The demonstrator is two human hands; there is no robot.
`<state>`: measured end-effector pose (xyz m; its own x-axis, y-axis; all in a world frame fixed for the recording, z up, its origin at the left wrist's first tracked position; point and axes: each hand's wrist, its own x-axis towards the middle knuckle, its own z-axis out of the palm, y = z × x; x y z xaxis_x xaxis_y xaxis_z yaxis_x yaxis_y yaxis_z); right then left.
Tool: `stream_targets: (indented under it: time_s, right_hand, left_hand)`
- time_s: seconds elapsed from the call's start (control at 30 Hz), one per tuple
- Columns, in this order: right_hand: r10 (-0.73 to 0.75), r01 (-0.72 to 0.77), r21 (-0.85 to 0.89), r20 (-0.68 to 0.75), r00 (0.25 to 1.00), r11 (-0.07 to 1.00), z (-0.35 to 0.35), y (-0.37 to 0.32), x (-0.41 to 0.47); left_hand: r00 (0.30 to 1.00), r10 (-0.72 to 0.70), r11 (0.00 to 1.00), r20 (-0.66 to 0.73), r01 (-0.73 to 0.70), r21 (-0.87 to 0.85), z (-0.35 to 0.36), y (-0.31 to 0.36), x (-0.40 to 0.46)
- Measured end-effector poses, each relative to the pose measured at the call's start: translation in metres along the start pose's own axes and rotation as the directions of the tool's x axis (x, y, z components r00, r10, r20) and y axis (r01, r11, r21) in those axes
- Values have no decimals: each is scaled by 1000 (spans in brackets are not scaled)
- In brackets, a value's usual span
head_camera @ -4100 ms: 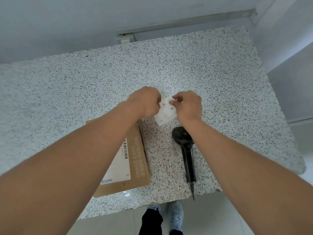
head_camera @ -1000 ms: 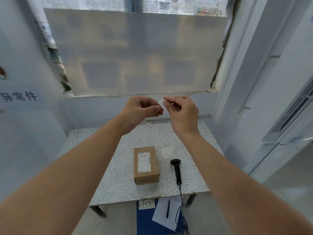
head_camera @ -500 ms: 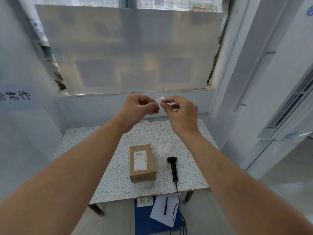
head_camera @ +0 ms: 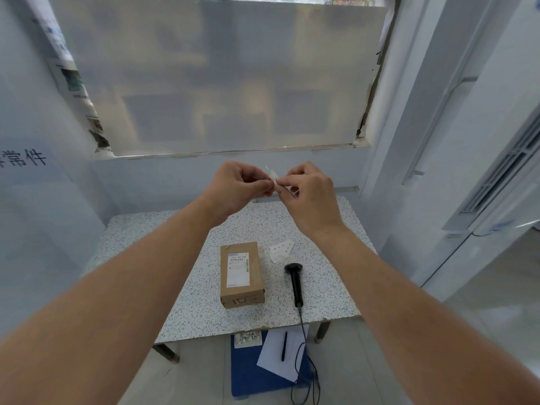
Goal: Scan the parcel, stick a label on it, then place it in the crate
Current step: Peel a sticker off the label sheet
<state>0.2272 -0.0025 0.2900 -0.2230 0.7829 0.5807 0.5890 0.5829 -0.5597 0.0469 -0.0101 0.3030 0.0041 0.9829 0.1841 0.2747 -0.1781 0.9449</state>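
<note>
A small white label (head_camera: 273,177) is pinched between my left hand (head_camera: 238,187) and my right hand (head_camera: 306,194), both raised high above the table. Below them the brown cardboard parcel (head_camera: 242,273) lies flat on the speckled table (head_camera: 140,238), a white shipping sticker on its top. To its right lies the white sheet of labels (head_camera: 281,251). The black handheld scanner (head_camera: 295,280) rests in front of that sheet, its cable hanging over the table's front edge.
Under the table a blue crate (head_camera: 248,372) sits on the floor, holding a white paper (head_camera: 282,353) with a pen. A frosted window fills the wall behind. White panels stand on the right, a wall with printed characters on the left.
Since 4.1 s ago my hands have lifted from the label sheet on the table, holding a label. Over the last second they stay pinched on it and the view shifts slightly.
</note>
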Motion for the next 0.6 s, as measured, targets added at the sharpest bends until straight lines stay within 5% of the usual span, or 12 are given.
stream_targets:
  time_s: [0.6]
  right_hand:
    - [77,-78,22,62,995,997,-5,1,-1]
  left_hand:
    - [1000,24,963,-6,-22,267,9,15,-10]
